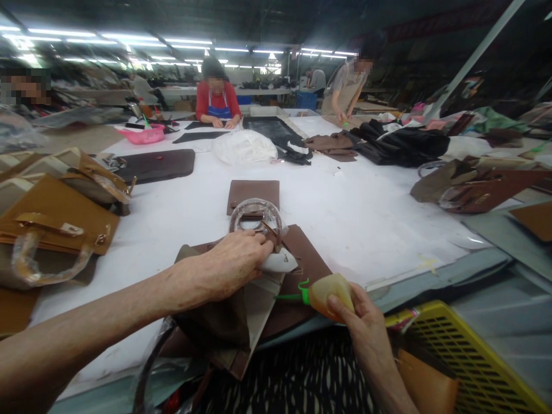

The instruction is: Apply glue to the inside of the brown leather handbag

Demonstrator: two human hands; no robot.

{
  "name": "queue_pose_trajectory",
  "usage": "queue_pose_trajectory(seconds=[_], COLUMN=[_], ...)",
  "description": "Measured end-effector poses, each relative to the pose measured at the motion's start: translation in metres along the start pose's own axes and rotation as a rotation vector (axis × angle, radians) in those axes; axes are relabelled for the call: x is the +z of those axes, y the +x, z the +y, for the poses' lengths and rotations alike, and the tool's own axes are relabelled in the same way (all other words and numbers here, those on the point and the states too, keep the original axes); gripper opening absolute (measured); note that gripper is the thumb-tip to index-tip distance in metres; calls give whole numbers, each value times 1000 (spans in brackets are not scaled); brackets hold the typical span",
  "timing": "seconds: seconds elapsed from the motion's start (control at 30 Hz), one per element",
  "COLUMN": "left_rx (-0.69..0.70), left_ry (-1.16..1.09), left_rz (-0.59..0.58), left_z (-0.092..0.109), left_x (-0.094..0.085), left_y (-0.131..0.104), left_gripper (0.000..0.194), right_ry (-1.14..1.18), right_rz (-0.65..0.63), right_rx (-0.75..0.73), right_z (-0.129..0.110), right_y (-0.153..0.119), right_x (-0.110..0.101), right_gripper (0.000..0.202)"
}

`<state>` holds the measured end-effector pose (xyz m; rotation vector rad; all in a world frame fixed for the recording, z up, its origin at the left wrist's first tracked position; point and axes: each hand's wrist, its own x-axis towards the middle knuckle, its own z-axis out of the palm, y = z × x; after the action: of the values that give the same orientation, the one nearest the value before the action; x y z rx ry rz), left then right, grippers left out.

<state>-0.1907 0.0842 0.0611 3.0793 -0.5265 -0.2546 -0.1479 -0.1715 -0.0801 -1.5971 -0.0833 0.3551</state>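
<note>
Brown bag (213,325) at near edge of white table (345,213), under left hand (230,261).
Left hand: fingers curled over bag top beside wrapped handle (279,217); fingertips partly hidden, grip cannot be told. Right hand (368,319): closed round squeeze bottle (330,292), green nozzle (291,296) toward bag. Tan bags (64,213) at left; yellow basket (468,330), lower right.

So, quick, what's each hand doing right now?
Left hand: on the brown bag, fingers curled; firm grip or not, can't tell.
Right hand: closed around a squeeze bottle with a green tip.
</note>
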Motion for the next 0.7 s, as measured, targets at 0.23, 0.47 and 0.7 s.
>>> queue_pose_trajectory(seconds=[0.23,0.47,0.7], left_rx=[-42,-48,-45], left_ry=[-38,-57,-60], left_rz=[-73,-68,-49], left_z=[7,8,5], left_x=[-5,-4,2], left_y=[-8,-7,-8], left_gripper=[28,25,28], right_ry=[7,-32,3], right_rz=[-17,101,108], right_rx=[19,-89,-121], right_z=[-1,-2,-5], right_y=[-13,-4,-6], right_x=[6,11,12], right_gripper=[52,47,45])
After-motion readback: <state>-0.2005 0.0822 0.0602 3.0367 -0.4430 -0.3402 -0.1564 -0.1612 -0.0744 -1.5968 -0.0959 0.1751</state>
